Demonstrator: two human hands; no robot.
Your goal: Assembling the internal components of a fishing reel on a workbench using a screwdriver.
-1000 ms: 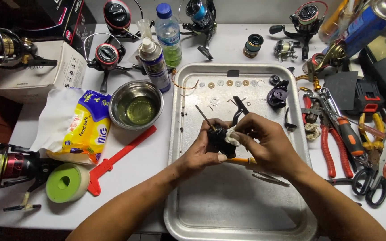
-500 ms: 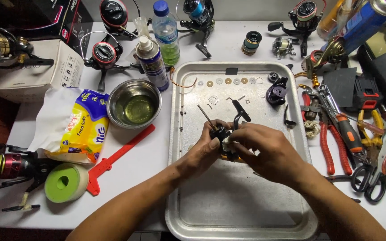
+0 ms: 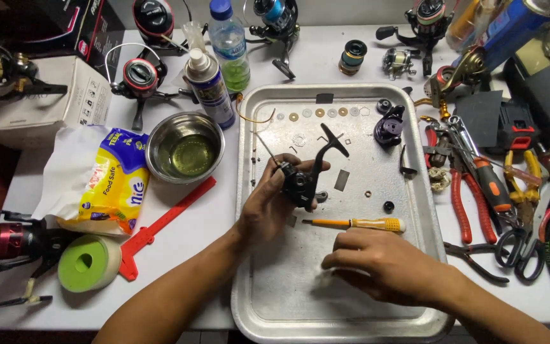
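My left hand (image 3: 268,204) grips a black fishing reel body (image 3: 303,178) above the metal tray (image 3: 351,306), its stem and thin shaft pointing up. My right hand (image 3: 383,264) rests low on the tray with fingers curled against its floor; whether something small is pinched under them is hidden. A yellow-handled screwdriver (image 3: 361,223) lies on the tray between the two hands. Small washers (image 3: 319,113) are lined up along the tray's far edge, next to a black reel part (image 3: 389,127).
Left of the tray: a steel bowl of liquid (image 3: 186,150), spray can (image 3: 208,86), bottle (image 3: 229,44), red plastic tool (image 3: 167,226), green tape roll (image 3: 87,262), yellow packet (image 3: 112,181). Pliers and scissors (image 3: 479,191) lie to the right. Several reels stand along the back.
My right hand has let go of the reel and dropped toward the near part of the tray. The screwdriver now lies flat on the tray. My left hand still holds the reel body.
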